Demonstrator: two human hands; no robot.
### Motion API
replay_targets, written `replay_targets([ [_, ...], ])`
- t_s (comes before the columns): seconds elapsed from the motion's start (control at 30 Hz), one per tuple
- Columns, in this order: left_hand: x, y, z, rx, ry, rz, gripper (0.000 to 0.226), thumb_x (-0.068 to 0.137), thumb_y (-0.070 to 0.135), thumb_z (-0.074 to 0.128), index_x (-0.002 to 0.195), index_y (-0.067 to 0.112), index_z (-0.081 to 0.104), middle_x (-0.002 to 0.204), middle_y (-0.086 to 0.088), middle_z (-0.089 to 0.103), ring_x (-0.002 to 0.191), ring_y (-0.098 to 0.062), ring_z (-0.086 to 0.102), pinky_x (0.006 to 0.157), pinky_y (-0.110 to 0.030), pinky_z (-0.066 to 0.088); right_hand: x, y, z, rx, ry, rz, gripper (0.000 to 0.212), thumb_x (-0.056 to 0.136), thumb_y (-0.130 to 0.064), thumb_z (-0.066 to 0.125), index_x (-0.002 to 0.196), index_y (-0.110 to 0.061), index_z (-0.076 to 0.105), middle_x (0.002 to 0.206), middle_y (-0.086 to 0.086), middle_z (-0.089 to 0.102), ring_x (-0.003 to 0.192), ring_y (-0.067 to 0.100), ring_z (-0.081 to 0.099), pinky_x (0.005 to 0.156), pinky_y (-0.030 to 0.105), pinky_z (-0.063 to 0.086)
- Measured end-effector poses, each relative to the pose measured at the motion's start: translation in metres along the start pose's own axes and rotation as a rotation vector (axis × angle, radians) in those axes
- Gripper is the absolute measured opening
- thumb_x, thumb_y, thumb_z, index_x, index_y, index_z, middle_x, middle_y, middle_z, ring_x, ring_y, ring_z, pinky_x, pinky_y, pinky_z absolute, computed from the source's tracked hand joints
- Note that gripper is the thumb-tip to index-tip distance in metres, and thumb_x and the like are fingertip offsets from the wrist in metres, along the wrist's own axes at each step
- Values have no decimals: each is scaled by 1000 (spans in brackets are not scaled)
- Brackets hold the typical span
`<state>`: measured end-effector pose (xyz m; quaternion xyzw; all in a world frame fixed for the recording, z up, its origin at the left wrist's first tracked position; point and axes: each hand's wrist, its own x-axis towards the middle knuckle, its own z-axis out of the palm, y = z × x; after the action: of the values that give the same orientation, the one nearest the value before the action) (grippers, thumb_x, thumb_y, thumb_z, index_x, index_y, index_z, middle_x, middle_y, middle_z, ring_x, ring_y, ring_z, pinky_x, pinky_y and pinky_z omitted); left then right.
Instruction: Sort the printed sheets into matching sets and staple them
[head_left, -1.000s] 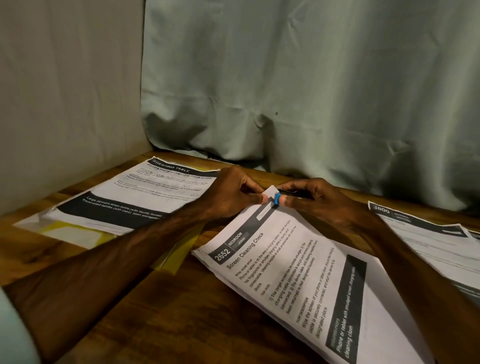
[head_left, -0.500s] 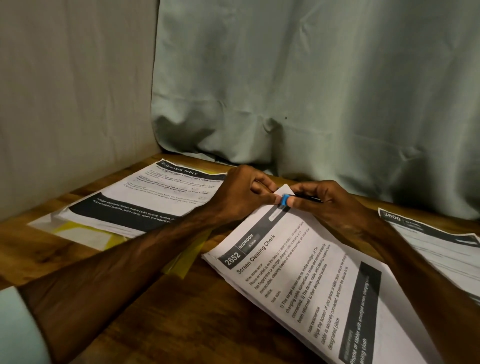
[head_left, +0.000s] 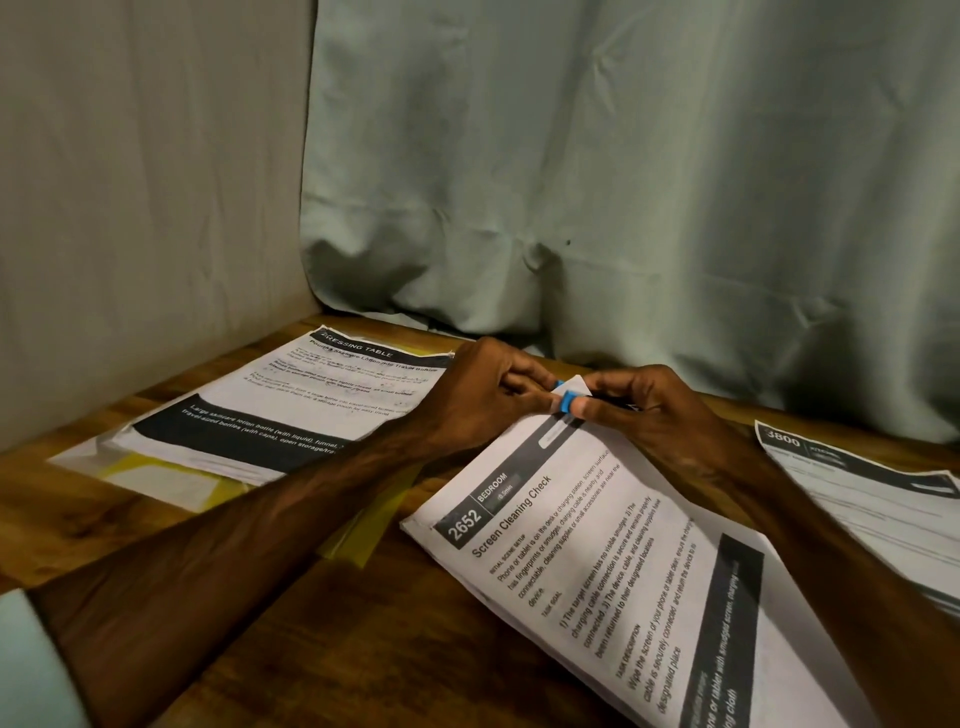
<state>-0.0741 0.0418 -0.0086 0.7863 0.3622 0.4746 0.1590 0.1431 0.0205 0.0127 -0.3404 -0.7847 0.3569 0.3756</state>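
A set of printed sheets headed "2652 Screen Cleaning Check" (head_left: 597, 561) lies slanted on the wooden table (head_left: 291, 634). My left hand (head_left: 483, 395) pinches its far corner. My right hand (head_left: 644, 410) grips a small stapler with a blue tip (head_left: 565, 402) that sits over that same corner. Most of the stapler is hidden inside my right hand.
A stack headed "Dressing Table" (head_left: 291, 410) lies at the left on yellow plastic sleeves (head_left: 374, 530). Another sheet numbered 3800 (head_left: 872, 499) lies at the right edge. A grey-green curtain (head_left: 623, 182) hangs right behind the table, with a wall to the left.
The view has shifted slightly. Both hands stay at the sheet corner, and the corner now stands a little higher between the fingers by the blue tip.
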Motion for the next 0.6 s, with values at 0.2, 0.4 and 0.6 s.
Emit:
replay_targets([
  [0.2, 5, -4, -8, -64, -141, -151, 25, 82, 26, 84, 102, 12, 80, 87, 1, 80, 79, -18, 77, 77, -42, 64, -2, 6, -4, 63, 21, 31, 24, 96, -11, 62, 117, -7, 73, 111, 4, 77, 105, 22, 73, 87, 22, 57],
  [0.4, 4, -2, -8, -19, -116, -167, 20, 83, 25, 84, 96, 11, 82, 75, 18, 74, 67, -4, 72, 59, -16, 52, -2, 8, -8, 86, 4, 91, 22, 98, -6, 56, 113, -12, 71, 106, -2, 78, 102, 14, 73, 82, 17, 55],
  [0.6, 3, 1, -6, -22, -75, -182, 19, 83, 23, 84, 95, 9, 82, 84, 9, 77, 69, -6, 73, 60, -18, 55, 1, 9, -8, 32, 17, 58, 27, 88, -20, 63, 113, -14, 73, 111, -1, 77, 107, 16, 72, 93, 21, 55],
])
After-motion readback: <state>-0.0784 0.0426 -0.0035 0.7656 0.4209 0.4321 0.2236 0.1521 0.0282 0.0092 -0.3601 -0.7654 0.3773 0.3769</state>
